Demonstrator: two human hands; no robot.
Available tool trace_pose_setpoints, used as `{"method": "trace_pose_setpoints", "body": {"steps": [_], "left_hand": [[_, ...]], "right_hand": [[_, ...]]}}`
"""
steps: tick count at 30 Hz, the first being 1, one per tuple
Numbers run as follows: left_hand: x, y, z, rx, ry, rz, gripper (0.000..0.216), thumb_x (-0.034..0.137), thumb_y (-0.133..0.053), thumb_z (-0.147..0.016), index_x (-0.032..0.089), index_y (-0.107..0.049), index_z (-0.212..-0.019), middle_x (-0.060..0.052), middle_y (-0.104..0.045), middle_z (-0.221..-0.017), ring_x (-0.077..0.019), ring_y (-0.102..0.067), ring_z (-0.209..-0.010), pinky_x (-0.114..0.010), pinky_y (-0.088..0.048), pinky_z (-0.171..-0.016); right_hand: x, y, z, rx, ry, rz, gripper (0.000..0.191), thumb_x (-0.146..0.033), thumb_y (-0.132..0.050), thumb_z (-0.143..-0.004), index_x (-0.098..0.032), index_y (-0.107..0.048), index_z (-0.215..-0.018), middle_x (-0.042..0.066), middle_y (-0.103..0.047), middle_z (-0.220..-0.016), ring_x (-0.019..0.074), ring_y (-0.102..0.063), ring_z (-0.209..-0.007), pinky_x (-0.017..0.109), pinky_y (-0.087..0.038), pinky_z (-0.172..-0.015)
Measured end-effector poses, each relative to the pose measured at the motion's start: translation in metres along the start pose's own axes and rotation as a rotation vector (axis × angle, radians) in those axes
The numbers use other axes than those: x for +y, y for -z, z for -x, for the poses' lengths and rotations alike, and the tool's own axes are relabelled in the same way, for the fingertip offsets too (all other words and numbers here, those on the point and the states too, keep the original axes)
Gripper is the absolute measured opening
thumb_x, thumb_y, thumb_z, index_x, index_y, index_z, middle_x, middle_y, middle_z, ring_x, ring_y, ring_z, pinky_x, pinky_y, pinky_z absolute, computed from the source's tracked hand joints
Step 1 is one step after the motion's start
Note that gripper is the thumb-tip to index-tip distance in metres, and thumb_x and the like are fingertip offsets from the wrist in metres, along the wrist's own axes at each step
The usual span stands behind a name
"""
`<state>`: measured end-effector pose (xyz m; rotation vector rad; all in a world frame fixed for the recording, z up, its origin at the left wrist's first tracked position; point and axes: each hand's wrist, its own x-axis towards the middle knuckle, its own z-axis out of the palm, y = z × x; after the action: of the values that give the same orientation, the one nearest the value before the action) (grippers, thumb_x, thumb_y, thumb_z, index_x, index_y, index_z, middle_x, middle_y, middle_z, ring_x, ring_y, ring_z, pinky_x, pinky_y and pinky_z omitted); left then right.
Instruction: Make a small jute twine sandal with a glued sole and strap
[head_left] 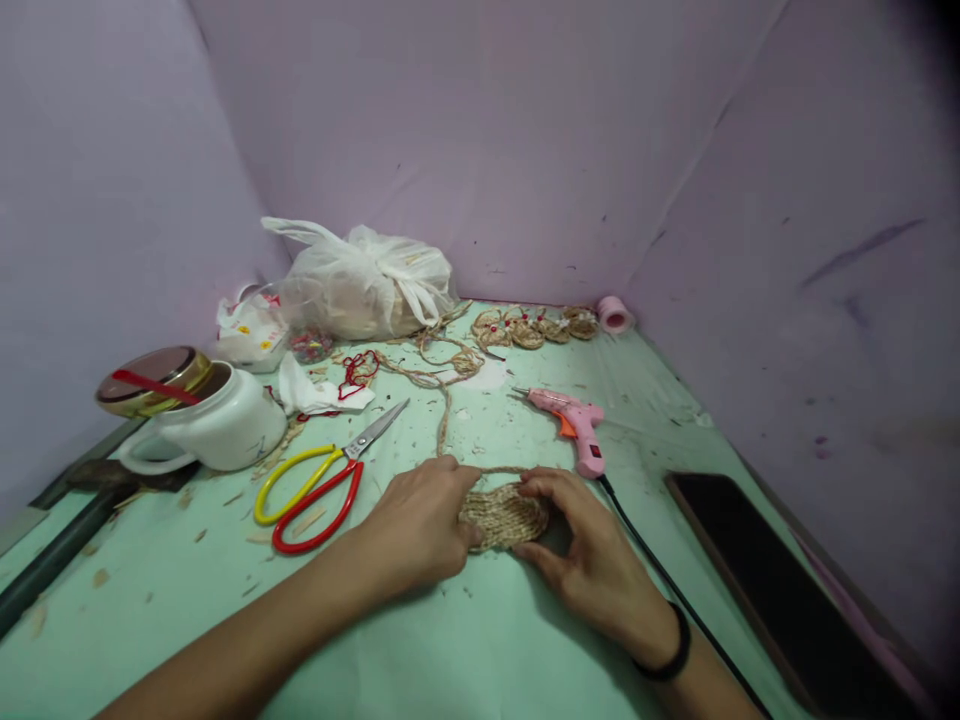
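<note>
Rope piece (501, 515), oval, coiled or braided tan cord, sits between the two hands, low over the surface (322, 640); can't tell if it touches down. Left hand (424, 525) has its fingers on the left end, thumb at the near edge, grip partly hidden behind the knuckles. Right hand (600, 565) spans the right end: fingers curved at the far edge, thumb at the near edge, spread about as wide as the piece, with a gap at the palm. Loose cord (443, 415) runs away from the left fingers toward a tangle beyond; a strand also passes along the far edge between both hands.

Handling, my guess: light, fairly stiff along the rows, bendy overall, rough so unlikely to slip; not fragile, but rows could spread if pulled. Best hold: pinch both rounded ends by the outer edges, keeping the loose strand free.

Scissors (351, 453), open, left of left fingers. Glue gun (571, 417) just beyond right fingers, cable (649, 558) passing right of that hand. Phone (772, 590) farther right.
</note>
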<state>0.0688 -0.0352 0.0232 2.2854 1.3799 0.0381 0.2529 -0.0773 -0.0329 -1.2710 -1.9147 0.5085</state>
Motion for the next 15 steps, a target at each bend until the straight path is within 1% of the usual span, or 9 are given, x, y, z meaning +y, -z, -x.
{"method": "trace_pose_setpoints", "body": {"steps": [2, 4, 6, 8, 11, 13, 15], "left_hand": [[0.000, 0.000, -0.004, -0.035, 0.015, -0.012, 0.039, 0.030, -0.058, -0.066, 0.023, -0.057, -0.105, -0.007, -0.058, -0.096, -0.0241, -0.056, -0.088, -0.032, -0.041, -0.074], [-0.003, -0.001, -0.006, -0.041, 0.043, 0.017, 0.041, 0.031, -0.060, -0.063, 0.022, -0.057, -0.103, -0.007, -0.058, -0.096, -0.0236, -0.056, -0.086, -0.031, -0.041, -0.071], [-0.005, -0.002, -0.008, -0.027, 0.057, 0.061, 0.036, 0.029, -0.061, -0.061, 0.021, -0.057, -0.096, -0.005, -0.059, -0.091, -0.0223, -0.055, -0.082, -0.030, -0.039, -0.066], [-0.007, -0.003, -0.009, -0.013, 0.054, 0.104, 0.026, 0.025, -0.058, -0.062, 0.021, -0.057, -0.087, -0.003, -0.059, -0.082, -0.0196, -0.054, -0.075, -0.027, -0.037, -0.060], [-0.011, -0.004, -0.010, -0.004, 0.026, 0.174, 0.014, 0.020, -0.051, -0.065, 0.020, -0.054, -0.079, 0.000, -0.056, -0.073, -0.0156, -0.050, -0.068, -0.025, -0.034, -0.056], [-0.015, -0.005, -0.010, -0.011, 0.006, 0.238, 0.011, 0.017, -0.048, -0.066, 0.019, -0.051, -0.077, 0.001, -0.054, -0.070, -0.0139, -0.048, -0.065, -0.024, -0.033, -0.055], [-0.019, -0.004, -0.008, -0.002, -0.014, 0.302, 0.010, 0.017, -0.046, -0.067, 0.019, -0.049, -0.076, 0.001, -0.053, -0.070, -0.0132, -0.048, -0.066, -0.023, -0.034, -0.056]], "right_hand": [[0.002, 0.002, 0.000, -0.023, -0.002, 0.001, 0.039, -0.021, -0.066, -0.068, -0.021, -0.051, -0.104, 0.011, -0.053, -0.109, 0.0264, -0.049, -0.105, 0.042, -0.042, -0.088], [0.003, 0.005, -0.001, -0.051, -0.018, -0.042, 0.040, -0.021, -0.066, -0.069, -0.022, -0.052, -0.106, 0.010, -0.054, -0.110, 0.0256, -0.051, -0.104, 0.041, -0.043, -0.087], [0.001, 0.008, -0.003, -0.080, -0.028, -0.114, 0.044, -0.019, -0.066, -0.069, -0.022, -0.051, -0.110, 0.009, -0.055, -0.111, 0.0243, -0.051, -0.104, 0.039, -0.043, -0.087], [-0.002, 0.011, -0.004, -0.095, -0.048, -0.214, 0.045, -0.018, -0.065, -0.070, -0.023, -0.050, -0.113, 0.008, -0.056, -0.112, 0.0232, -0.052, -0.103, 0.038, -0.044, -0.088], [-0.007, 0.014, -0.004, -0.137, -0.162, -0.462, 0.040, -0.020, -0.060, -0.075, -0.023, -0.051, -0.115, 0.008, -0.058, -0.113, 0.0217, -0.056, -0.101, 0.036, -0.047, -0.085], [-0.011, 0.017, -0.005, -0.176, -0.245, -0.613, 0.038, -0.022, -0.057, -0.077, -0.023, -0.053, -0.115, 0.008, -0.058, -0.115, 0.0215, -0.056, -0.102, 0.036, -0.048, -0.084], [-0.013, 0.019, -0.008, -0.202, -0.291, -0.668, 0.035, -0.022, -0.055, -0.079, -0.023, -0.055, -0.113, 0.008, -0.058, -0.116, 0.0212, -0.055, -0.105, 0.037, -0.046, -0.087]]}}
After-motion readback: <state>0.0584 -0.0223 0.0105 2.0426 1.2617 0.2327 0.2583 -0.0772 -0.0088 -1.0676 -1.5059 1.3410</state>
